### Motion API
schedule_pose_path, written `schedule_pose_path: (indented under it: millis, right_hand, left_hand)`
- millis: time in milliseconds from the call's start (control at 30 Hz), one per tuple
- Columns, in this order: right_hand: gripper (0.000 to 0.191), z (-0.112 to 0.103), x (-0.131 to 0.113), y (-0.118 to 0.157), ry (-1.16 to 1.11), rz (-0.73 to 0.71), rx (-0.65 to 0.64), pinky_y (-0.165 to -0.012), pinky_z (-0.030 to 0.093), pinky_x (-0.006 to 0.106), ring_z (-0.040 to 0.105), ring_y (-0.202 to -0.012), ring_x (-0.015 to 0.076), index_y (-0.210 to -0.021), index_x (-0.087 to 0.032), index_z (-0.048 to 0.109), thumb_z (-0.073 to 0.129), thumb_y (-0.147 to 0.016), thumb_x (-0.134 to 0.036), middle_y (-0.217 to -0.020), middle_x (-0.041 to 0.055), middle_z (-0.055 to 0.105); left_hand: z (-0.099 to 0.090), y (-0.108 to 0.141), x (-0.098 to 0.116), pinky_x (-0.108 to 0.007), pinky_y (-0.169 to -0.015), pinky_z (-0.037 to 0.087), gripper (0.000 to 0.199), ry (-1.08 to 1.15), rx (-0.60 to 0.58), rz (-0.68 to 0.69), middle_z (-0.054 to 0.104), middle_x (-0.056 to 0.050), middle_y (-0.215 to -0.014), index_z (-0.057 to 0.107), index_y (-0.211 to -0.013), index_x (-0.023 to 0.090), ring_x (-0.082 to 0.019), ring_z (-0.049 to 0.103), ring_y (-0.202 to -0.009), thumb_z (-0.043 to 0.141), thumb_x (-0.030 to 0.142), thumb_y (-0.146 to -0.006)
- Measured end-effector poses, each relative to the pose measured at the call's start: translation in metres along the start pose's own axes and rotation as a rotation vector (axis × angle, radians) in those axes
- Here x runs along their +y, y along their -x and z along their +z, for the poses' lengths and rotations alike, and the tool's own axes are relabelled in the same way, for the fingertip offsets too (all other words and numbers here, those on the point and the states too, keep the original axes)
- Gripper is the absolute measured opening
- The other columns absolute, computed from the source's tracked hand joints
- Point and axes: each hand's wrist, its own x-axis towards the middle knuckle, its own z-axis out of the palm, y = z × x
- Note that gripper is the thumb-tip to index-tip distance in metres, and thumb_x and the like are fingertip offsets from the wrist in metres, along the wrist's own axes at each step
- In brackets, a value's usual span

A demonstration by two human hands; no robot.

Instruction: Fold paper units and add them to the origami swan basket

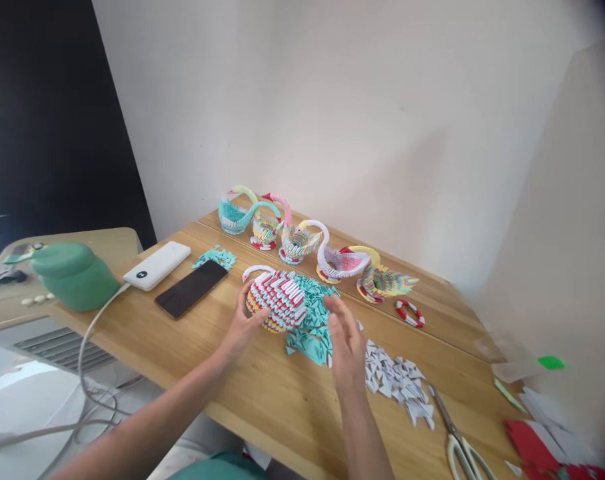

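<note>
My left hand (245, 323) grips a folded-paper swan (277, 300) by its left side, thumb across the front. Its body has red, white, pale blue and yellow rows, and a white neck curves up at the left. To the right of the swan, my right hand (346, 347) is raised with fingers stretched and partly bent, and nothing shows in it. Behind and between the hands lies a heap of teal folded paper pieces (315, 313). White folded paper pieces (397, 377) spread to the right of my right hand.
Several finished paper swans (337, 260) stand along the back, with a red-and-white paper ring (410, 313) at their right. Scissors (457, 433) lie front right, near red paper (532, 447). A phone (192, 288), a cabled white power bank (157, 265) and a green container (75, 277) are at left.
</note>
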Motion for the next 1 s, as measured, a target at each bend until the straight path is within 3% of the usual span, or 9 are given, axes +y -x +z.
schedule_pose_path:
  millis: [133, 233, 300, 433, 567, 700, 867, 1000]
  right_hand:
    - [0.068, 0.001, 0.007, -0.001, -0.016, 0.030, -0.140, -0.104, 0.040, 0.042, 0.053, -0.125, 0.0266, -0.134, -0.028, 0.055, 0.081, -0.071, -0.034, -0.130, 0.0076, 0.063]
    - [0.072, -0.004, 0.001, -0.012, 0.101, -0.052, -0.157, -0.104, 0.040, 0.043, 0.055, -0.122, 0.0271, -0.134, -0.028, 0.054, 0.082, -0.068, -0.032, -0.127, 0.0073, 0.064]
    - [0.062, -0.011, -0.004, -0.022, 0.214, -0.134, -0.158, -0.103, 0.041, 0.044, 0.058, -0.117, 0.0278, -0.127, -0.026, 0.061, 0.081, -0.069, -0.034, -0.122, 0.0080, 0.066]
    - [0.027, -0.032, -0.013, -0.044, 0.327, -0.326, -0.166, -0.098, 0.045, 0.043, 0.062, -0.106, 0.0269, -0.093, -0.023, 0.073, 0.078, -0.071, -0.038, -0.106, 0.0076, 0.070]
    - [0.019, -0.045, -0.017, -0.057, 0.341, -0.400, -0.217, -0.098, 0.045, 0.042, 0.063, -0.105, 0.0256, -0.088, -0.024, 0.073, 0.076, -0.074, -0.036, -0.104, 0.0075, 0.071]
    - [0.022, -0.046, -0.010, -0.060, 0.369, -0.346, -0.240, -0.099, 0.045, 0.042, 0.063, -0.107, 0.0262, -0.090, -0.023, 0.073, 0.077, -0.074, -0.038, -0.108, 0.0079, 0.071]
    - [0.044, -0.039, -0.005, -0.060, 0.275, -0.189, -0.244, -0.101, 0.044, 0.042, 0.060, -0.117, 0.0278, -0.118, -0.024, 0.067, 0.070, -0.080, -0.046, -0.123, 0.0087, 0.067]
    - [0.039, -0.028, -0.012, -0.064, 0.137, -0.159, -0.228, -0.101, 0.044, 0.039, 0.061, -0.116, 0.0267, -0.117, -0.023, 0.068, 0.061, -0.087, -0.047, -0.119, 0.0074, 0.070]
  left_hand:
    - [0.019, -0.003, 0.007, -0.046, -0.092, 0.054, 0.086, 0.068, -0.080, -0.032, 0.050, -0.013, -0.140, 0.030, -0.140, 0.029, -0.031, 0.057, -0.119, 0.075, 0.051, -0.070]
    - [0.035, -0.006, 0.011, -0.044, -0.092, 0.054, 0.086, 0.161, -0.136, -0.051, 0.047, -0.011, -0.143, 0.028, -0.143, 0.034, -0.029, 0.057, -0.119, 0.076, 0.043, -0.072]
    - [0.044, -0.010, 0.014, -0.043, -0.095, 0.052, 0.087, 0.237, -0.174, -0.062, 0.049, -0.010, -0.142, 0.027, -0.143, 0.036, -0.028, 0.057, -0.120, 0.078, 0.035, -0.073]
    - [0.054, -0.022, 0.013, -0.043, -0.099, 0.049, 0.081, 0.362, -0.299, -0.085, 0.051, -0.009, -0.141, 0.033, -0.143, 0.035, -0.028, 0.055, -0.122, 0.077, 0.031, -0.075]
    - [0.055, -0.035, 0.005, -0.048, -0.097, 0.050, 0.069, 0.415, -0.371, -0.150, 0.052, -0.007, -0.139, 0.039, -0.139, 0.037, -0.027, 0.056, -0.120, 0.074, 0.034, -0.079]
    - [0.049, -0.038, -0.004, -0.052, -0.092, 0.052, 0.062, 0.404, -0.375, -0.214, 0.051, -0.005, -0.140, 0.042, -0.135, 0.038, -0.027, 0.058, -0.116, 0.072, 0.032, -0.081]
    - [0.040, -0.039, -0.005, -0.049, -0.090, 0.054, 0.061, 0.371, -0.290, -0.195, 0.049, -0.005, -0.141, 0.042, -0.134, 0.038, -0.024, 0.060, -0.111, 0.072, 0.031, -0.082]
    - [0.038, -0.042, -0.004, -0.048, -0.088, 0.055, 0.061, 0.351, -0.269, -0.194, 0.050, -0.005, -0.140, 0.042, -0.133, 0.038, -0.024, 0.060, -0.110, 0.072, 0.030, -0.081]
